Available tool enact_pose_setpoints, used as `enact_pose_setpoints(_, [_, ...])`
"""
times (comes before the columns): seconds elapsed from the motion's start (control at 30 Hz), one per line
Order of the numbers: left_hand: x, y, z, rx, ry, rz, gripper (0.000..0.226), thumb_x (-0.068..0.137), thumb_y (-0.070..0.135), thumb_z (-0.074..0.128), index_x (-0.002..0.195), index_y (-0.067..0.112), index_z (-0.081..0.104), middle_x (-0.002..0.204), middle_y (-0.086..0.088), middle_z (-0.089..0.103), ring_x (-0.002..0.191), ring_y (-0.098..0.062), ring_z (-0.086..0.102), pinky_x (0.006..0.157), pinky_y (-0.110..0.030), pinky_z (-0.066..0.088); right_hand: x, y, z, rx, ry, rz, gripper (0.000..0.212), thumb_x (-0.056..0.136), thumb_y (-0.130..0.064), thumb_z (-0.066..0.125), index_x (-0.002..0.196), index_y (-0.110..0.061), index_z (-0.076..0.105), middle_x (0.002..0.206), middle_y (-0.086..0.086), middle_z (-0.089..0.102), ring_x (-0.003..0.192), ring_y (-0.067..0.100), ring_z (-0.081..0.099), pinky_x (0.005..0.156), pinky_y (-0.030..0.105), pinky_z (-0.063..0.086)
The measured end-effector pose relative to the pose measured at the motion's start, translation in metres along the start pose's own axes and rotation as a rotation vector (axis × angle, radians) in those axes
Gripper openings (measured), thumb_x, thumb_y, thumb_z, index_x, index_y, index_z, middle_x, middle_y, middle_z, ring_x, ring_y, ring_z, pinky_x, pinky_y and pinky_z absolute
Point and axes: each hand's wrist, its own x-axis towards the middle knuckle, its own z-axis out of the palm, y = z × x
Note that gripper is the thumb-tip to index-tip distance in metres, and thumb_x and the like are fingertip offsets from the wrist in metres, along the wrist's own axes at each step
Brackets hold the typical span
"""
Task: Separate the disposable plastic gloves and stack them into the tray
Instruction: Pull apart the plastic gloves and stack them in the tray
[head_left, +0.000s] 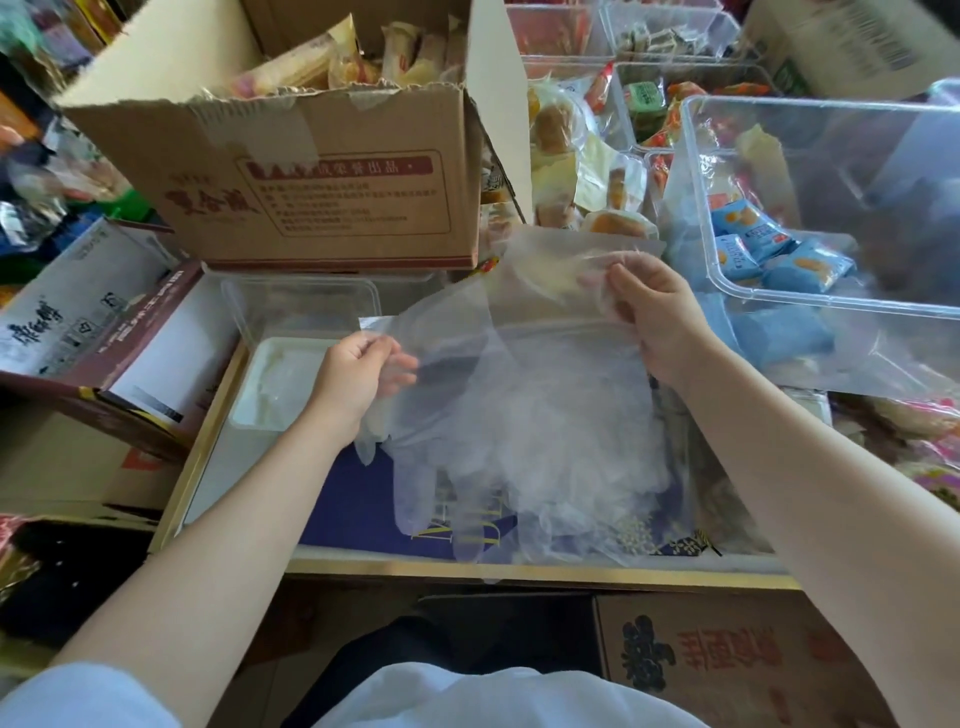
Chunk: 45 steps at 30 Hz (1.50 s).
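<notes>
Both hands' fingers curled, pinching clear plastic gloves above gold-rimmed tray.

Both hands, left hand and right hand, pinch one plastic glove (cuff end up).

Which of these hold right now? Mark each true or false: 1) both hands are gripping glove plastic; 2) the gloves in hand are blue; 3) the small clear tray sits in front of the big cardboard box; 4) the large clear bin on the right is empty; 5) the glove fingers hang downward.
1) True: the left hand and the right hand each pinch the clear gloves.
2) False: the gloves are transparent; the blue is the surface beneath them.
3) True: the small clear tray sits just in front of the cardboard box.
4) False: the large clear bin holds blue snack packets.
5) True: the glove fingers point down toward the person.
</notes>
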Motion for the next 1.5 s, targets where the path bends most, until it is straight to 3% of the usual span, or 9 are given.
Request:
enact_pose_setpoints(0.23, [0.014, -0.003, 0.009, -0.021, 0.122, -0.092, 0.026, 0.102, 0.020, 0.037, 0.085, 0.014, 0.056, 0.088, -0.005, 0.070, 0.068, -0.015, 0.067, 0.049, -0.017, 0.045, -0.013, -0.012, -0.020, 0.301, -0.455, 0.185, 0.022, 0.062, -0.024, 0.083, 0.078, -0.014, 0.072, 0.068, 0.000, 0.066, 0.059, 0.007, 0.060, 0.057, 0.015, 0.050])
enact_pose_setpoints(0.43, [0.016, 0.022, 0.019, -0.081, -0.103, -0.118, 0.030, 0.102, 0.025, 0.036, 0.100, 0.013, 0.063, 0.101, -0.012, 0.068, 0.082, -0.022, 0.067, 0.075, -0.032, 0.055, -0.024, -0.017, -0.021, 0.174, -0.730, 0.308, 0.023, 0.058, -0.026, 0.087, 0.070, -0.012, 0.073, 0.061, 0.001, 0.065, 0.052, 0.010, 0.059, 0.051, 0.018, 0.046])
enact_pose_setpoints(0.5, [0.005, 0.032, 0.029, -0.144, -0.282, -0.138, 0.031, 0.102, 0.026, 0.035, 0.108, 0.011, 0.062, 0.103, -0.011, 0.069, 0.086, -0.021, 0.069, 0.076, -0.034, 0.057, -0.023, -0.009, -0.013, 0.167, -0.606, 0.288, 0.005, 0.067, -0.018, 0.076, 0.070, -0.016, 0.074, 0.064, -0.001, 0.066, 0.055, 0.008, 0.060, 0.054, 0.016, 0.047])
enact_pose_setpoints(0.63, [-0.023, 0.042, 0.049, -0.298, -0.622, -0.171, 0.031, 0.102, 0.023, 0.035, 0.114, 0.014, 0.062, 0.104, -0.007, 0.070, 0.095, -0.024, 0.067, 0.082, -0.038, 0.053, -0.018, 0.018, 0.000, -0.004, -0.159, 0.155, 0.022, 0.084, -0.008, 0.063, 0.066, -0.019, 0.068, 0.058, -0.007, 0.061, 0.054, 0.006, 0.051, 0.053, 0.019, 0.039])
enact_pose_setpoints(0.83, [-0.040, 0.042, 0.056, -0.381, -0.768, -0.176, 0.036, 0.087, 0.032, 0.043, 0.104, 0.014, 0.070, 0.108, -0.012, 0.067, 0.097, -0.025, 0.064, 0.087, -0.040, 0.049, -0.020, 0.029, 0.001, 0.111, -0.231, 0.179, 0.017, 0.077, -0.015, 0.070, 0.069, -0.013, 0.055, 0.058, -0.003, 0.058, 0.054, 0.010, 0.053, 0.059, 0.025, 0.041])
enact_pose_setpoints(1.07, [-0.044, 0.037, 0.057, -0.289, -0.719, -0.155, 0.041, 0.100, 0.023, 0.031, 0.094, 0.016, 0.072, 0.095, -0.002, 0.073, 0.089, -0.017, 0.069, 0.083, -0.033, 0.054, -0.020, 0.028, 0.008, 0.116, -0.308, 0.223, 0.017, 0.080, -0.020, 0.059, 0.064, -0.017, 0.054, 0.060, -0.003, 0.049, 0.059, 0.012, 0.046, 0.061, 0.024, 0.034])
enact_pose_setpoints(1.3, [-0.044, 0.032, 0.056, -0.217, -0.543, -0.105, 0.059, 0.085, 0.064, 0.033, 0.105, 0.018, 0.064, 0.097, -0.001, 0.073, 0.097, -0.017, 0.068, 0.088, -0.033, 0.053, -0.027, 0.032, 0.017, -0.119, 0.080, 0.149, 0.025, 0.084, -0.014, 0.068, 0.066, -0.017, 0.050, 0.065, -0.001, 0.052, 0.065, 0.015, 0.048, 0.065, 0.031, 0.040])
enact_pose_setpoints(1.4, [-0.046, 0.027, 0.058, 0.036, -0.310, 0.141, 0.011, 0.090, 0.032, 0.059, 0.089, 0.023, 0.066, 0.085, 0.006, 0.073, 0.087, -0.011, 0.068, 0.087, -0.034, 0.052, -0.032, 0.037, 0.023, -0.219, 0.113, 0.120, 0.018, 0.083, -0.017, 0.068, 0.073, -0.018, 0.054, 0.068, -0.002, 0.054, 0.064, 0.012, 0.048, 0.062, 0.027, 0.040])
enact_pose_setpoints(1.5, [-0.042, 0.028, 0.057, 0.070, -0.167, 0.208, 0.020, 0.093, 0.013, 0.055, 0.083, 0.026, 0.065, 0.076, 0.012, 0.072, 0.081, -0.005, 0.066, 0.081, -0.027, 0.051, -0.033, 0.042, 0.025, -0.109, 0.089, 0.165, 0.025, 0.082, -0.015, 0.070, 0.102, -0.016, 0.056, 0.088, 0.001, 0.063, 0.072, 0.013, 0.059, 0.069, 0.026, 0.050])
